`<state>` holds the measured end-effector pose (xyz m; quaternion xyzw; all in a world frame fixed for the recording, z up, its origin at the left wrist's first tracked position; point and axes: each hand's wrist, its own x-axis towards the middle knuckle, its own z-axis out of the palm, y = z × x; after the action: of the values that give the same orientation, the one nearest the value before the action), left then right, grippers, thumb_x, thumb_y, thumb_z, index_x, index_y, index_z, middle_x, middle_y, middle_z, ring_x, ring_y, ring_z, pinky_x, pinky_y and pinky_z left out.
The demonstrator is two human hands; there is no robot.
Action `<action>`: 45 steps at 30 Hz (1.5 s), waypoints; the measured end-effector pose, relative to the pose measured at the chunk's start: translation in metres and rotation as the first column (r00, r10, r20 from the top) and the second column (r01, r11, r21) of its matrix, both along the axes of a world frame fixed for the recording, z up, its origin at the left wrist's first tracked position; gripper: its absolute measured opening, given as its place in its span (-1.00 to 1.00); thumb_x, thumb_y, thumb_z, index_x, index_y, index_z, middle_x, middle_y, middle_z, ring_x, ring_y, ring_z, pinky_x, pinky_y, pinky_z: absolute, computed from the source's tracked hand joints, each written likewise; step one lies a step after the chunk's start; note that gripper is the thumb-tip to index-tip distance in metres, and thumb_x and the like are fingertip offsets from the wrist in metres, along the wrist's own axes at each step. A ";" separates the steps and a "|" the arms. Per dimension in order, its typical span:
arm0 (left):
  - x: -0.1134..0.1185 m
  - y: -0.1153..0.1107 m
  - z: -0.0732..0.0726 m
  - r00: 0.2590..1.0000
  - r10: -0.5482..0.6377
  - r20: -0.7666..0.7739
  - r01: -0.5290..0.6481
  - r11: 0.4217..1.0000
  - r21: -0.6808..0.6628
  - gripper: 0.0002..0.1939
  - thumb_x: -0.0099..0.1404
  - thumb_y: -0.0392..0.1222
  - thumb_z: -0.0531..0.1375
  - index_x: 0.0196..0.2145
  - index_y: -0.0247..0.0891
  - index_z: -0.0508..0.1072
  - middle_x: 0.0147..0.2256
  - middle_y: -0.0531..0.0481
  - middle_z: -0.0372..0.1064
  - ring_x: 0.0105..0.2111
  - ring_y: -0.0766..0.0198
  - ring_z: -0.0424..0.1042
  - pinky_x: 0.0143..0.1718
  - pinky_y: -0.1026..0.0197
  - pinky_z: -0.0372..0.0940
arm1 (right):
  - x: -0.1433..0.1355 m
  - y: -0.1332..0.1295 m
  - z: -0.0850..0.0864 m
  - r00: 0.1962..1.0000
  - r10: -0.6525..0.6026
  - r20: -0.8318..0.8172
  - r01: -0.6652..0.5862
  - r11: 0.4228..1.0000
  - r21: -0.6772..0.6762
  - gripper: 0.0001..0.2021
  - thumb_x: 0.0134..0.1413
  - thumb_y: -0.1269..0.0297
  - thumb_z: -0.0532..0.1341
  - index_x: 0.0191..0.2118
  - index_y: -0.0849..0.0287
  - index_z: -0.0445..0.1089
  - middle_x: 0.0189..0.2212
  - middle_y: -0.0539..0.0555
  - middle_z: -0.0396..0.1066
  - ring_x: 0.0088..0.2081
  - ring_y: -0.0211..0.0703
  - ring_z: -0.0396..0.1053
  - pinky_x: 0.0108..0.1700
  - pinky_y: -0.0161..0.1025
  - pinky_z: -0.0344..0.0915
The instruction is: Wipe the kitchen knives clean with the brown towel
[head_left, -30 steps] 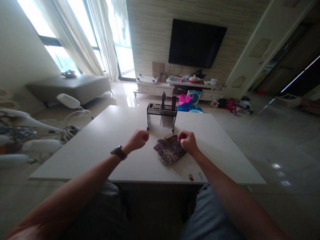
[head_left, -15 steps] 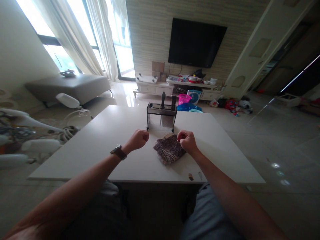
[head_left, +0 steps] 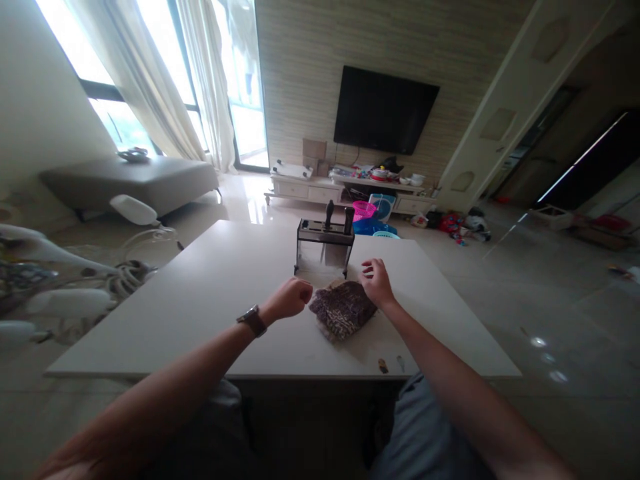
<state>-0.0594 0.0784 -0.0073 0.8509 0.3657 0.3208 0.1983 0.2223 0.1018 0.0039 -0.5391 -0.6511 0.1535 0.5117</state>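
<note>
The left hand [head_left: 294,298] makes a fist; the right hand [head_left: 377,281], fingers loosely parted, nears crumpled patterned cloth [head_left: 344,312].

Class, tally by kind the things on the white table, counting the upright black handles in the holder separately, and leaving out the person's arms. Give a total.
Holder: 1
Upright black handles: 2
Patterned cloth: 1
Small items, too small to identify: 2
Total: 6
</note>
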 end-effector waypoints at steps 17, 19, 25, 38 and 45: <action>0.014 -0.013 0.009 0.990 -0.123 -0.072 0.120 0.991 -0.051 -0.78 -0.10 -0.54 0.08 -0.61 -0.25 0.39 -0.56 0.01 0.38 -0.51 0.29 0.30 -0.44 0.25 0.11 | -0.060 0.144 0.082 0.924 -0.256 0.283 0.300 0.946 -0.124 -0.54 0.15 0.24 0.34 0.13 0.22 0.27 -0.02 0.33 0.53 0.05 0.21 0.51 0.12 0.03 0.37; 0.013 -0.013 0.010 0.991 -0.115 -0.076 0.110 0.992 -0.060 -0.78 -0.09 -0.53 0.08 -0.61 -0.25 0.40 -0.55 0.01 0.39 -0.49 0.28 0.31 -0.42 0.25 0.12 | -0.064 0.143 0.084 0.910 -0.279 0.305 0.332 0.933 -0.137 -0.61 0.24 0.28 0.25 0.14 0.27 0.29 0.02 0.39 0.52 0.10 0.23 0.49 0.15 0.05 0.35; 0.014 -0.012 0.010 0.991 -0.102 -0.091 0.094 0.992 -0.087 -0.78 -0.07 -0.53 0.09 -0.59 -0.25 0.42 -0.53 0.00 0.42 -0.48 0.27 0.32 -0.42 0.24 0.11 | -0.067 0.141 0.101 0.882 -0.281 0.378 0.356 0.924 -0.142 -0.63 0.31 0.27 0.18 0.14 0.37 0.33 0.07 0.47 0.49 0.14 0.26 0.47 0.20 0.07 0.33; 0.014 -0.008 0.002 0.993 -0.088 -0.079 0.081 0.993 -0.090 -0.78 -0.09 -0.52 0.07 -0.60 -0.26 0.41 -0.57 0.03 0.37 -0.51 0.30 0.27 -0.44 0.24 0.06 | -0.063 0.140 0.188 0.896 -0.353 0.271 0.309 0.932 0.190 -0.63 0.32 0.16 0.16 0.09 0.34 0.31 -0.03 0.43 0.49 0.14 0.28 0.44 0.22 0.20 0.30; 0.012 -0.006 0.001 0.996 -0.073 -0.047 0.069 0.993 -0.098 -0.79 -0.08 -0.52 0.06 -0.61 -0.27 0.39 -0.59 0.06 0.34 -0.52 0.33 0.24 -0.44 0.25 0.05 | -0.030 0.118 0.239 0.930 -0.234 0.284 0.096 0.899 0.428 -0.65 0.32 0.09 0.16 0.07 0.23 0.32 -0.08 0.29 0.47 0.12 0.20 0.42 0.20 0.17 0.30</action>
<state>-0.0476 0.0725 -0.0062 0.8607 0.3550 0.2740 0.2409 0.1924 0.2194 0.2431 -0.4929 -0.6957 -0.1217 0.5082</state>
